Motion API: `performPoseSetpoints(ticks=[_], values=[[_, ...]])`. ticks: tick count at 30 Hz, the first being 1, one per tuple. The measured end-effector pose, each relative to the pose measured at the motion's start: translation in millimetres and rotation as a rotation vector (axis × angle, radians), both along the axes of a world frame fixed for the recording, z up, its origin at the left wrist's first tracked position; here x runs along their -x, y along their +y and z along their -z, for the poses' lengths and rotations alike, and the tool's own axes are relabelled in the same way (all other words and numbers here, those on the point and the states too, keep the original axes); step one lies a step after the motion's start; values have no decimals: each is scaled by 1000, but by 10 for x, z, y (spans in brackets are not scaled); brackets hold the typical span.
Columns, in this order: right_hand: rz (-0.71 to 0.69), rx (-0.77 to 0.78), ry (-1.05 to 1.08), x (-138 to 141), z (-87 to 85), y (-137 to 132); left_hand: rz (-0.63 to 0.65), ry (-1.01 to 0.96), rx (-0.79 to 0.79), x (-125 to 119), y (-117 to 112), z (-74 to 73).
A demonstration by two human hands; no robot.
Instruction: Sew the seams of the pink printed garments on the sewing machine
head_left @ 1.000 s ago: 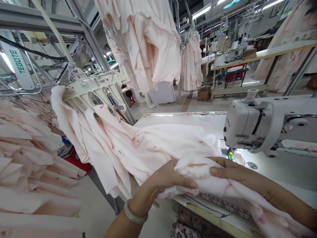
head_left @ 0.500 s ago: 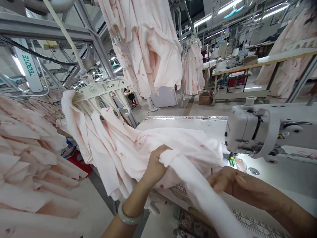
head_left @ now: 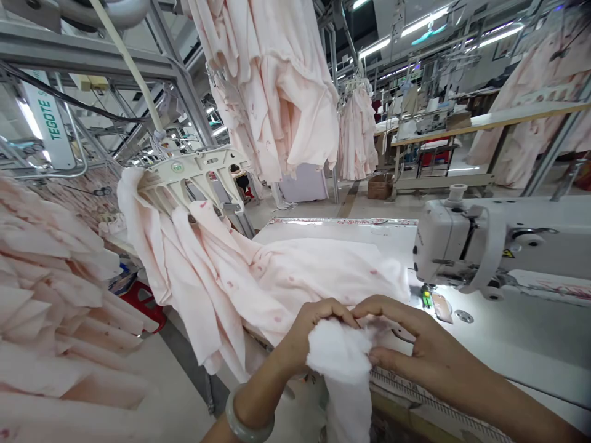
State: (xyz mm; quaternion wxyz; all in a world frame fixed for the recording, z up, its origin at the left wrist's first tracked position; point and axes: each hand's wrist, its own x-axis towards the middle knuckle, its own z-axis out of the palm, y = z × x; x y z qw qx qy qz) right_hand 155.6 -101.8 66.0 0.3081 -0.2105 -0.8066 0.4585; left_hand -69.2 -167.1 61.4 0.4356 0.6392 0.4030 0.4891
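Note:
A soft, long white cloth piece (head_left: 341, 360) with a bunched upper end hangs in front of me at the table edge. My left hand (head_left: 323, 323), with a pale bangle on its wrist, is closed on the cloth's upper left side. My right hand (head_left: 415, 338) holds its upper right edge between thumb and fingers. The fingertips of both hands nearly meet at the top. A thin dark curved object shows by my right palm; its kind is unclear. Behind the hands, a pale pink garment (head_left: 300, 271) with small red marks spreads from a cream hanger (head_left: 198, 172) onto the table.
A white sewing machine (head_left: 462, 240) stands at the right on the white worktable (head_left: 332, 229). Pink garments (head_left: 55, 295) hang at the left, and more garments (head_left: 295, 111) hang ahead. A red stool (head_left: 148, 304) is at lower left. A ruler scale runs along the table's front edge.
My right hand has come up and left to the cloth's upper end, beside my left hand. The left hand moved slightly down and right. The cloth, slanting before, now hangs straight down.

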Motion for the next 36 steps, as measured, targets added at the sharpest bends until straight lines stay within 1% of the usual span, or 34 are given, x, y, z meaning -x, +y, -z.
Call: performPoseSetpoints(ticks=[3, 6, 7, 9, 12, 14, 15, 17, 19, 21, 22, 24, 27, 28, 29, 31, 34, 36], values=[[-31, 24, -66, -13, -77, -43, -18, -67, 12, -54, 4, 9], [-1, 0, -121, -35, -87, -63, -40, -126, 19, -113, 5, -12], [-1, -13, -144, -41, -82, -66, -38, -142, 44, -123, 3, -20], [-11, -24, -168, -51, -65, -64, -6, -143, 154, -115, -6, -29], [-16, -1, -158, -64, -40, -47, 78, -71, 330, -23, -40, -18], [10, 22, -150, -71, -27, -37, 90, -18, 373, 69, -75, 0], [25, 37, -150, -73, -22, -34, 69, -16, 370, 114, -98, 7], [61, 67, -145, -73, -14, -32, -7, -78, 316, 186, -156, 14], [94, 89, -121, -63, -7, -33, -61, -198, 185, 215, -233, 3], [99, 107, -103, -41, -2, -32, -36, -272, 72, 190, -322, -24], [92, 114, -99, -28, -2, -32, -28, -264, 47, 159, -362, -41], [63, 127, -103, 2, -11, -30, -91, -138, 23, 77, -417, -77], [14, 147, -106, 25, -43, -25, -241, 162, -91, -23, -406, -115], [1, 155, -107, 23, -56, -23, -261, 206, -131, -36, -383, -121], [-6, 163, -112, 16, -67, -19, -267, 202, -150, -37, -356, -123], [-20, 186, -137, -8, -81, -11, -280, 80, -100, -17, -303, -116], [-39, 230, -171, -36, -81, -3, -257, -176, 100, 12, -251, -93], [-51, 256, -155, -35, -73, 0, -232, -296, 192, 10, -233, -83]])
